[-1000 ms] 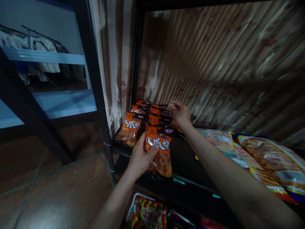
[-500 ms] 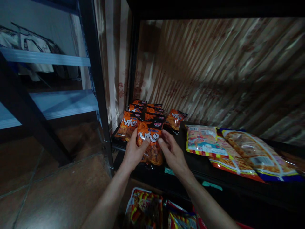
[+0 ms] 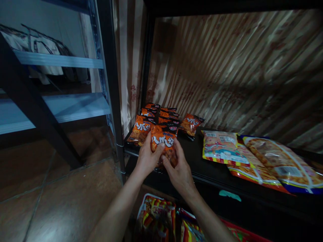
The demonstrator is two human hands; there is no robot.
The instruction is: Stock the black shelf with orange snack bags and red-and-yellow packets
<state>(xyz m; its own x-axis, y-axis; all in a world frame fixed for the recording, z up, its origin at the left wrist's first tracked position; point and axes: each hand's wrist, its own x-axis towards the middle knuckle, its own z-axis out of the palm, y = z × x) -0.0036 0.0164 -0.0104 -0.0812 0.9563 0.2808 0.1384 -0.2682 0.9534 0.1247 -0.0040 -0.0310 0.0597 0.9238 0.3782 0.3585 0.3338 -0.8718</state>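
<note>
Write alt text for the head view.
The left hand and right hand hold an orange packet at the front of a dark shelf, before rows of matching packets. Larger bags lie to the right; a striped curtain hangs behind.

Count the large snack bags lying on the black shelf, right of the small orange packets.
3. A pale bag at the left, a red-orange bag partly under it, and a blue-edged bag on top at far right. More may be hidden beneath.
</note>
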